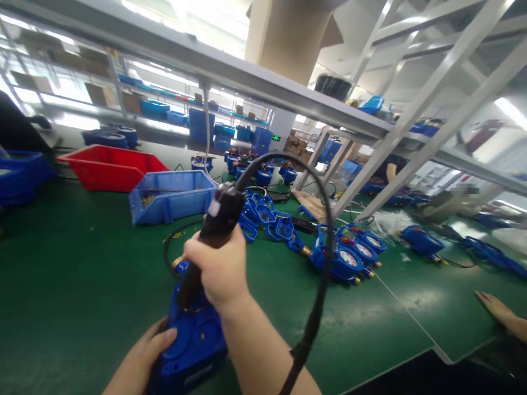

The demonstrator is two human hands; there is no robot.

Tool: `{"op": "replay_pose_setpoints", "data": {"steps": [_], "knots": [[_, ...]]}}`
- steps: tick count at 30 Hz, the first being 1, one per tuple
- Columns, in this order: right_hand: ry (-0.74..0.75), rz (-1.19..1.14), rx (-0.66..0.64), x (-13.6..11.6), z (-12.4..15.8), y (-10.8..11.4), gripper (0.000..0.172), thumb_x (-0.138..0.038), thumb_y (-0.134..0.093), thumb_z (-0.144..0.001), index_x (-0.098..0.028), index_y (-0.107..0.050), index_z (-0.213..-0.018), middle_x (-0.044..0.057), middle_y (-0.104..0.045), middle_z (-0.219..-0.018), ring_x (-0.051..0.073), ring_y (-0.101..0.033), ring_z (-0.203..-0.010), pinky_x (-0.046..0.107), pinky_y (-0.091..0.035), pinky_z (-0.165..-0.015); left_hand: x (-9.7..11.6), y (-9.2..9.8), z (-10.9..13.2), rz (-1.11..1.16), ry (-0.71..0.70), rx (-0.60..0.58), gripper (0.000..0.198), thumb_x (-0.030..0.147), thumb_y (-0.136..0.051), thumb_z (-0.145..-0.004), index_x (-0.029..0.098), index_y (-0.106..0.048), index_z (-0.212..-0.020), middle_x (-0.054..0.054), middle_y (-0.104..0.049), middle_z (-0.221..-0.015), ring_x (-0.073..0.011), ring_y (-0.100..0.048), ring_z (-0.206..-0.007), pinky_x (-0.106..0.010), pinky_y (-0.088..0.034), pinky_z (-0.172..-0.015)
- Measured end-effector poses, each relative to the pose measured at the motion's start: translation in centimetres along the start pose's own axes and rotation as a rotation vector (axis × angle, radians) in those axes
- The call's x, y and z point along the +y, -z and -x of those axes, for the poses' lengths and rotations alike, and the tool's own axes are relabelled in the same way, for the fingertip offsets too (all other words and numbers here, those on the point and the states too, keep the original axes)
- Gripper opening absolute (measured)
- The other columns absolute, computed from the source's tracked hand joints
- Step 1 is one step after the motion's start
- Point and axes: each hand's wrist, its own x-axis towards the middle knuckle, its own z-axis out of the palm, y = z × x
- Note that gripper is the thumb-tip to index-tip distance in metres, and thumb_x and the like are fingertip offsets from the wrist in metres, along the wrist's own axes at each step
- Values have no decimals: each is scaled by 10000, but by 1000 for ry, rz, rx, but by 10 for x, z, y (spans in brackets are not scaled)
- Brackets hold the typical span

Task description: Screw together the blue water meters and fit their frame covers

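My right hand (pixel 220 266) is closed around a black electric screwdriver (pixel 214 230), held upright with its tip down on a blue meter housing (pixel 193 340). A thick black cable (pixel 321 263) loops from the tool's top down past my right forearm. My left hand (pixel 144 356) grips the blue housing from the left side and steadies it on the green table (pixel 61 285).
A blue bin (pixel 171 200) and a red bin (pixel 111 167) stand behind the tool. Several blue meters (pixel 349 255) with white dials lie to the right, with more blue parts (pixel 267 216) behind. Another person's hand (pixel 500 312) rests at the right edge. A metal shelf frame (pixel 391 131) runs overhead.
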Motion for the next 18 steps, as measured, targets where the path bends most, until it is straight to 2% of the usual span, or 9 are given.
{"op": "replay_pose_setpoints", "data": {"steps": [3, 5, 8, 10, 13, 15, 18], "knots": [[178, -92, -101, -45, -4, 16, 208, -144, -651, -592, -195, -512, -738, -70, -554, -571, 103, -556, -501, 250, -476, -558, -3, -11, 10, 44, -72, 49, 542, 291, -667, -688, 169, -525, -1196, -58, -727, -916, -253, -668, -909, -351, -525, -825], [285, -54, -81, -72, -10, 35, 248, -170, -649, -618, -206, -518, -825, -71, -570, -587, 107, -577, -496, 244, -486, -527, -5, -17, 14, 80, -144, 96, 493, 289, -637, -719, 155, -540, -1183, -66, -720, -937, -241, -663, -915, -342, -516, -825], [247, 161, -55, -89, -27, 72, 290, -258, -674, -631, -201, -499, -854, -62, -568, -574, 117, -562, -457, 244, -478, -456, -5, -23, 16, 137, -229, 153, 465, 318, -649, -719, 130, -571, -1137, -75, -711, -955, -236, -649, -938, -342, -495, -855], [143, 392, -54, -83, -39, 101, 339, -362, -684, -637, -197, -482, -855, -48, -569, -604, 126, -555, -450, 255, -468, -425, -3, -24, 16, 148, -266, 149, 495, 366, -670, -705, 119, -574, -1123, -82, -705, -969, -245, -637, -962, -356, -479, -882], [-64, 899, -82, -53, -52, 143, 336, -452, -613, -706, -218, -425, -857, -51, -546, -636, 143, -563, -480, 282, -473, -444, 2, -23, 18, 79, -282, 95, 579, 438, -671, -705, 119, -535, -1169, -105, -678, -1046, -259, -609, -1020, -385, -448, -937], [-163, 1112, -122, -28, -56, 166, 279, -361, -648, -695, -211, -445, -815, -52, -522, -581, 160, -558, -496, 294, -464, -471, 5, -19, 19, -24, -271, 95, 666, 478, -648, -722, 117, -458, -1249, -138, -631, -1134, -271, -580, -1072, -412, -418, -977], [-211, 1312, -161, 8, -53, 195, 212, -191, -702, -644, -181, -513, -737, -32, -534, -580, 151, -547, -533, 291, -457, -529, 8, -9, 17, -249, -339, 233, 875, 534, -636, -703, 92, -281, -1370, -200, -504, -1273, -310, -492, -1184, -468, -357, -1031]]}}
